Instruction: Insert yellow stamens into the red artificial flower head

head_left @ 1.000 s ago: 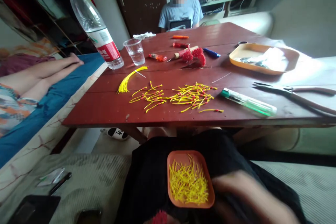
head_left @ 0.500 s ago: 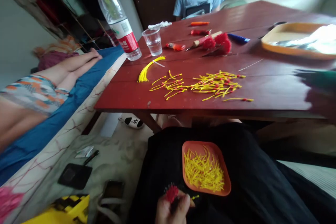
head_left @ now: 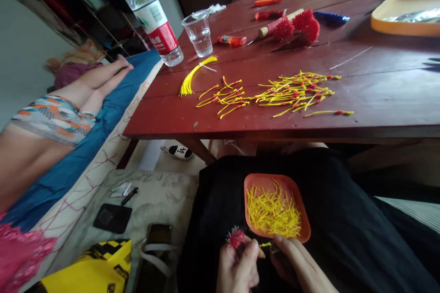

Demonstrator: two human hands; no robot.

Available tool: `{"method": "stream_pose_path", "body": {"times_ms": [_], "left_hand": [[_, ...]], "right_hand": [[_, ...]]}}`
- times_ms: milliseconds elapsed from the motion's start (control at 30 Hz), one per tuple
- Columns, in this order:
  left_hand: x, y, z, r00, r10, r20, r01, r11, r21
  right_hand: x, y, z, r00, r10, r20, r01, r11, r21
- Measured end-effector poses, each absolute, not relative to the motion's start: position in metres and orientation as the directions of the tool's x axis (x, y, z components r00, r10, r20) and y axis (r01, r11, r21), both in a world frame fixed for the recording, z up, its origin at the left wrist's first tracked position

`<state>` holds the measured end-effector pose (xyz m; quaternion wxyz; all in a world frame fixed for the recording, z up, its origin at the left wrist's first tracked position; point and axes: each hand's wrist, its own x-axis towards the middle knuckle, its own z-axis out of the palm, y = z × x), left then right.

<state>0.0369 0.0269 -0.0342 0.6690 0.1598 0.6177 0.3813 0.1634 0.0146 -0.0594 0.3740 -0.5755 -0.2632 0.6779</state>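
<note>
My left hand (head_left: 239, 265) is closed around the stem of a small red fuzzy pompom (head_left: 236, 238), held over my lap at the bottom of the view. My right hand (head_left: 296, 265) sits beside it, its fingers pinched on a short yellow strand (head_left: 265, 244) between the two hands. Just above them an orange tray (head_left: 305, 231) full of cut yellow strands rests on my black-clothed lap. On the red table (head_left: 378, 96) lie several yellow strands with red tips (head_left: 295, 94) and a tied yellow bundle (head_left: 192, 78).
On the table stand a water bottle (head_left: 151, 13) and a plastic cup (head_left: 198, 32), with lighters, red pompoms (head_left: 299, 25) and a yellow tray (head_left: 405, 9) behind. A person sits opposite; another lies on the blue mat at left. A phone and a yellow bag lie on the floor.
The view has tilted down and left. My right hand came back from the table's right side to my lap and now pinches a yellow strand next to the pompom in my left hand.
</note>
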Motion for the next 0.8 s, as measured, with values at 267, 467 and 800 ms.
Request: {"method": "stream_pose_path", "body": {"times_ms": [267,467,800], "left_hand": [[0.036,0.020,-0.036,-0.014,0.707,-0.707,-0.344,0.661,0.667],[0.036,0.020,-0.036,-0.003,0.700,-0.714,-0.369,0.663,0.651],[0.037,0.022,-0.033,-0.005,0.677,-0.736,-0.370,0.682,0.631]], "right_hand": [[0.154,0.019,-0.049,-0.049,0.659,-0.751,-0.471,-0.678,-0.564],[0.156,0.018,-0.047,-0.024,0.683,-0.730,-0.399,-0.676,-0.619],[0.154,0.014,-0.057,-0.058,0.648,-0.759,-0.489,-0.682,-0.544]]}}
